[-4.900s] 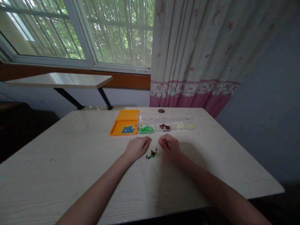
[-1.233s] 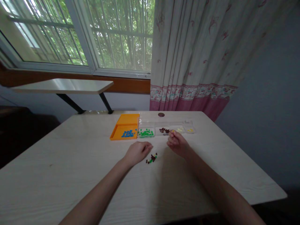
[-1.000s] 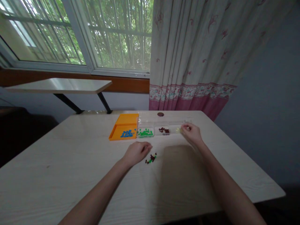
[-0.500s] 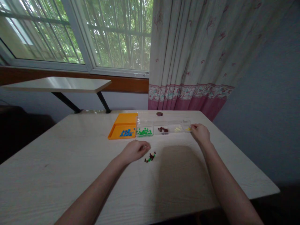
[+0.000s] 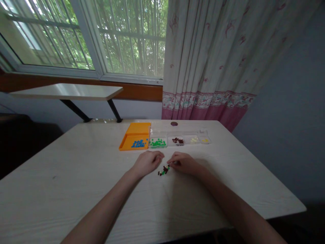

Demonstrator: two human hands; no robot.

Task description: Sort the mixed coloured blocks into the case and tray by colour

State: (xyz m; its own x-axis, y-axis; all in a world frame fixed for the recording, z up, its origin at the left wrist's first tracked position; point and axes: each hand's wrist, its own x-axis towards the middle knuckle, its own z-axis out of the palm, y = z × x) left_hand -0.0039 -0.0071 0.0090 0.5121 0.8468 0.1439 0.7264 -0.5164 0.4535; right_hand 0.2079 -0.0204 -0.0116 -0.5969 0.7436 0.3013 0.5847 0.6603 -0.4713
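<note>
A small cluster of dark brown and green pieces (image 5: 164, 170) lies on the table between my hands. My right hand (image 5: 185, 163) is at the cluster's right end, thumb and fingertips pinched together; whatever they hold is too small to make out. Just up and left of the cluster rests my left hand (image 5: 148, 162), fingers curled closed, their contents hidden. Beyond the hands stands an open orange case (image 5: 122, 145) with loose blue pieces (image 5: 139, 143) in it. Beside it, clear trays hold green pieces (image 5: 157, 143), brown pieces (image 5: 178, 140), pale yellow pieces (image 5: 194, 139) and yellow pieces (image 5: 205, 140).
The pale wooden table (image 5: 83, 173) has a round cable hole (image 5: 174, 124) near its back edge. A raised white shelf (image 5: 73, 91) on dark legs stands at the back left. Behind are a barred window and a patterned curtain (image 5: 195, 61).
My right hand has left the tray with yellow pieces at the far right and come down and left to the cluster. My left hand stays about where it was.
</note>
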